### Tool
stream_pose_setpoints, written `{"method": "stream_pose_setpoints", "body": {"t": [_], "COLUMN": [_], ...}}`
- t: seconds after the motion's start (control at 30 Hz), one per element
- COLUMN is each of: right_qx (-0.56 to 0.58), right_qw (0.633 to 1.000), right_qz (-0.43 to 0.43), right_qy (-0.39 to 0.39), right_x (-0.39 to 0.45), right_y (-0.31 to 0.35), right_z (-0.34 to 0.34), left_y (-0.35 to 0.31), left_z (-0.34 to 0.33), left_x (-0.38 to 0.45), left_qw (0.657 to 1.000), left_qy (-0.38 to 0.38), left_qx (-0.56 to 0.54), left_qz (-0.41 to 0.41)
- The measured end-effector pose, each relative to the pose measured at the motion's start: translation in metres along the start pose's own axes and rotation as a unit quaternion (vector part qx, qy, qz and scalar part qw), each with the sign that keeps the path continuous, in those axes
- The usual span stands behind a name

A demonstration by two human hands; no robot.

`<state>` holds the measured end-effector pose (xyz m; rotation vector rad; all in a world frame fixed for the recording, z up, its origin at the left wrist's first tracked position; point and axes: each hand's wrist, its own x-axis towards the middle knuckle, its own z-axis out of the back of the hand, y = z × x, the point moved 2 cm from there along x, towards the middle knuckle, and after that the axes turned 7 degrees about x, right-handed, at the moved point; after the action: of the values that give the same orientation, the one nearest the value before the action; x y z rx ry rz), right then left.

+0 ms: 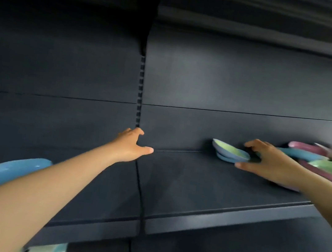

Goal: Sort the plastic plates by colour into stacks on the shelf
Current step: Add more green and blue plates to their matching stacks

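Barely begun: one blue plate (8, 173) set apart on the shelf (204, 190).
Mixed pile (331, 166) unsorted; right hand (269, 162) spread open beside a small stack (230, 152), left hand (132, 146) open, empty.

Shop, dark slotted gondola shelf (204, 190), price label (45, 249)

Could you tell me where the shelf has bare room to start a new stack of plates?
The shelf is bare between the left hand and the small green-and-blue stack, forward to its front edge. The far right is crowded with jumbled plates beyond the right hand. A blue plate sits lower left.
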<state>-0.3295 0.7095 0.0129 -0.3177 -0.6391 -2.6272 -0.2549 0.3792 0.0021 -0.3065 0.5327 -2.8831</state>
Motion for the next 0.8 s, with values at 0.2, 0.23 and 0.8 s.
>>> {"method": "stream_pose_setpoints", "body": {"t": [0.2, 0.23, 0.8], "right_qx": [0.089, 0.097, 0.050], "right_qw": [0.994, 0.993, 0.940], "right_qz": [-0.054, -0.057, 0.131], "right_qy": [0.024, 0.039, 0.312], "right_x": [0.023, 0.034, 0.180], "right_y": [-0.129, -0.154, -0.263], "right_z": [0.051, 0.054, 0.000], "left_y": [-0.106, -0.121, -0.230], "left_z": [-0.062, -0.072, -0.194], "left_x": [0.063, 0.076, 0.249], "left_qw": [0.999, 0.998, 0.983], "left_qy": [0.028, 0.032, 0.012], "left_qx": [-0.039, -0.048, -0.118], "left_qz": [-0.026, -0.023, 0.139]}}
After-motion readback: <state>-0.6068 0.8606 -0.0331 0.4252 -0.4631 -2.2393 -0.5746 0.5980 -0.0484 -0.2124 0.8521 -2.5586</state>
